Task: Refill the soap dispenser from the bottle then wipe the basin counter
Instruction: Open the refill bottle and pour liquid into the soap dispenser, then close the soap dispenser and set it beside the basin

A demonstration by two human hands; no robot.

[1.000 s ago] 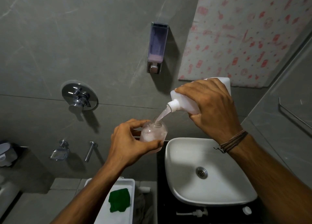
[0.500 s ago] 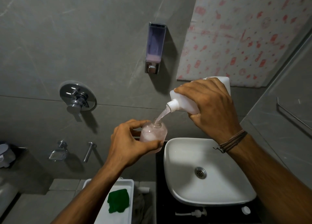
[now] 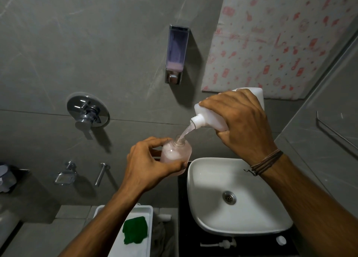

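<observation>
My left hand grips a small clear soap dispenser bottle, open at the neck and partly filled with pale pink soap. My right hand holds a white refill bottle tilted down to the left, and a thin stream of soap runs from its mouth into the dispenser's neck. Both are held in the air, left of and above the white basin. The dispenser's pump head and a white cap lie on the black counter in front of the basin.
A white tray with a green cloth stands lower left of the basin. On the grey wall are a wall-mounted dispenser, a chrome mixer, and taps. A glass panel with a rail is at right.
Both hands hold nearly the same pose while soap keeps flowing. The soap level in the small dispenser bottle has risen slightly. My head has shifted a little.
</observation>
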